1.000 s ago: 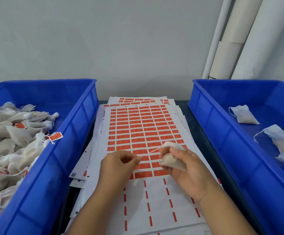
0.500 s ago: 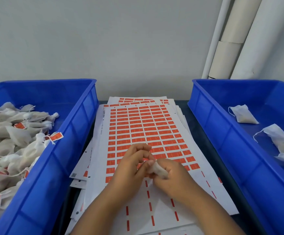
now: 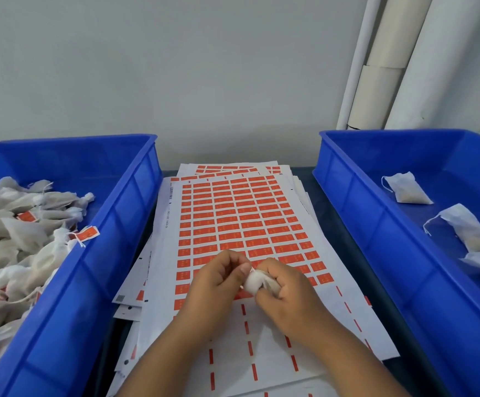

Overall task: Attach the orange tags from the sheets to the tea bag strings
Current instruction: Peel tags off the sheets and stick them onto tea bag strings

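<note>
Low in the centre of the frame, the right hand (image 3: 287, 293) is clutching a white tea bag (image 3: 257, 280) in a curled grip, while the left hand (image 3: 218, 277) is pinching at its top, both hovering over the top sheet (image 3: 241, 222) of orange tags (image 3: 257, 242) between two blue bins (image 3: 113, 247).

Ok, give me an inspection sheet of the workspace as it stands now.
Surface: dark table, mostly covered by sheets.
Job's things: top tag sheet, near rows already stripped; tea bag held over it.
Clutter: left bin piled with tagged bags; right bin holds a few untagged bags.
Hands: left hand pinching at the bag; right hand gripping it.
Cables: nothing seen.
Surroundings: grey wall, white pipes.
</note>
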